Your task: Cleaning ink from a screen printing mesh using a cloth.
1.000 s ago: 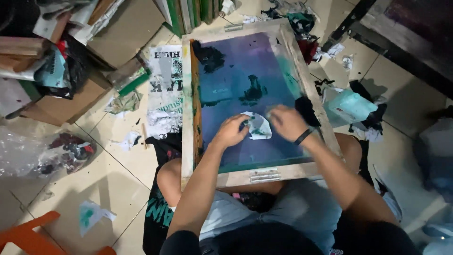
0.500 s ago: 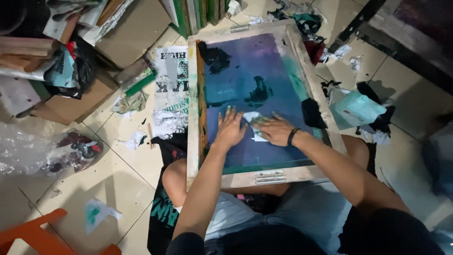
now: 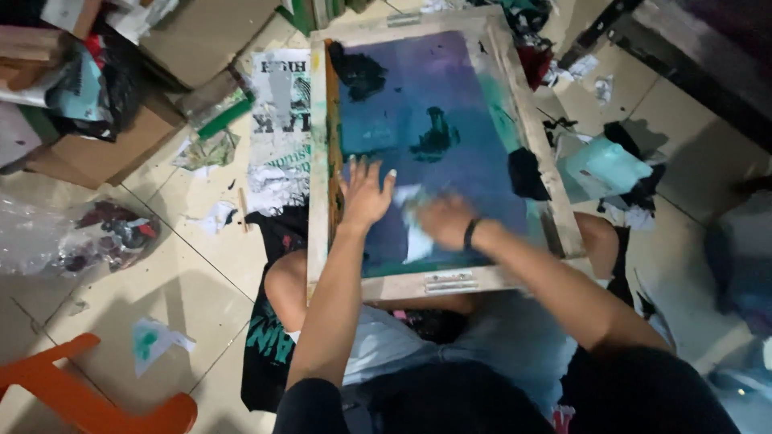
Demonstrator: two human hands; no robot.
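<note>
A wooden printing screen frame (image 3: 318, 193) rests on my lap, its mesh (image 3: 434, 96) stained blue, purple and black. My left hand (image 3: 366, 193) lies flat with spread fingers on the mesh near the frame's left side. My right hand (image 3: 438, 221), blurred by motion and wearing a dark wristband, presses a pale rag (image 3: 414, 229) against the mesh just right of the left hand.
Cardboard boxes (image 3: 209, 36) and bags crowd the upper left. Printed paper (image 3: 277, 120) lies on the tiled floor beside the frame. A clear plastic bag (image 3: 88, 237) sits left, an orange plastic piece (image 3: 88, 394) lower left, and a teal sheet (image 3: 603, 169) right.
The frame now sits larger and nearer in view. My right hand with the rag has slid down and toward me across the mesh; my left hand has flattened beside it.
</note>
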